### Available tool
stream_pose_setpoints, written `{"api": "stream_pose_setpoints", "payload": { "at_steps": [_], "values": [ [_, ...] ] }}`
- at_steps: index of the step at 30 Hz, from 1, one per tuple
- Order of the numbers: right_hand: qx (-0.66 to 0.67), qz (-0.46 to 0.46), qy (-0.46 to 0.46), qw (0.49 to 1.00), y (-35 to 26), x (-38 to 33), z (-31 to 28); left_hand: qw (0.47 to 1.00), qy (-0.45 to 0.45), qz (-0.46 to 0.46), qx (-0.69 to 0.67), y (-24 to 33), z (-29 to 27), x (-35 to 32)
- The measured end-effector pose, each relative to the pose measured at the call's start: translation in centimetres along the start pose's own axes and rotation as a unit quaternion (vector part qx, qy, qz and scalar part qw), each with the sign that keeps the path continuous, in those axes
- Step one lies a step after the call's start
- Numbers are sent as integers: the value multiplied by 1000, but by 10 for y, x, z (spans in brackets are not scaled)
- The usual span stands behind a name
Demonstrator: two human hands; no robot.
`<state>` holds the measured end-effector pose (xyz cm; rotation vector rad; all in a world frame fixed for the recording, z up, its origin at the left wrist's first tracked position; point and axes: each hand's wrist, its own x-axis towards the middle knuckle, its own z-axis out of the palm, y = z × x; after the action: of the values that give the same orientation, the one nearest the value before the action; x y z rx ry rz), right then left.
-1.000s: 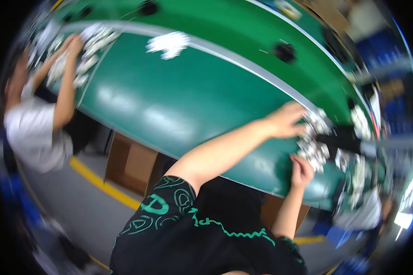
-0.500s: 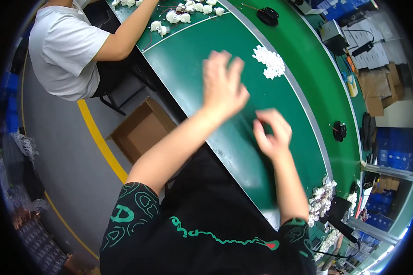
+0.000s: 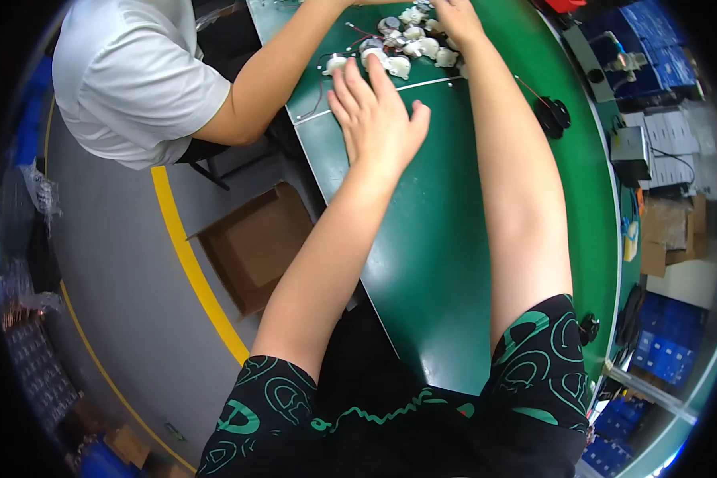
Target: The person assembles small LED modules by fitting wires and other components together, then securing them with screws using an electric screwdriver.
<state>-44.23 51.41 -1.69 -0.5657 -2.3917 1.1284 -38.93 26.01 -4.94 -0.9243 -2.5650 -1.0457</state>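
Left hand [image 3: 377,123] upper centre, palm down, fingers spread wide, nothing seen in its grasp; fingertips right at the near edge of a pile of white parts [image 3: 414,41], contact with them can't be told. Right hand [image 3: 456,22] at the upper edge, right of centre, fingers bent and partly cut off by the frame, at the far side of the same pile; can't tell how closed it is or whether it has hold of a part. Pile sits top centre on the green counter [image 3: 426,231], beyond a thin white line [image 3: 315,116], thin wires among the parts. Co-worker in a white shirt [image 3: 139,88] fills the upper left, bare forearm [image 3: 275,80] reaching to the top edge near the pile. Brighter green strip [image 3: 589,231] runs down the right of the counter, black round item [image 3: 553,118] on it at upper right. Open cardboard box [image 3: 259,247] left of centre below counter level, beside a yellow floor stripe [image 3: 185,251]. Blue boxes [image 3: 663,342] at right.
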Motion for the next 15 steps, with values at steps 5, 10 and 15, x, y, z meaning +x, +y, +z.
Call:
{"api": "stream_pose_setpoints", "payload": {
  "at_steps": [5, 10, 15],
  "values": [
    [-13, -101, 43, 994, 27, 1, -6, 997, 15, -1, -79, 19, 10, 9],
    [-91, 61, -117, 987, -32, -35, 5, 992, 39, -81, -84, 18, 25, 35],
    [-253, -30, -140, 957, -33, -37, 27, 990, 82, -79, -87, 11, 38, 40]
  ]
}}
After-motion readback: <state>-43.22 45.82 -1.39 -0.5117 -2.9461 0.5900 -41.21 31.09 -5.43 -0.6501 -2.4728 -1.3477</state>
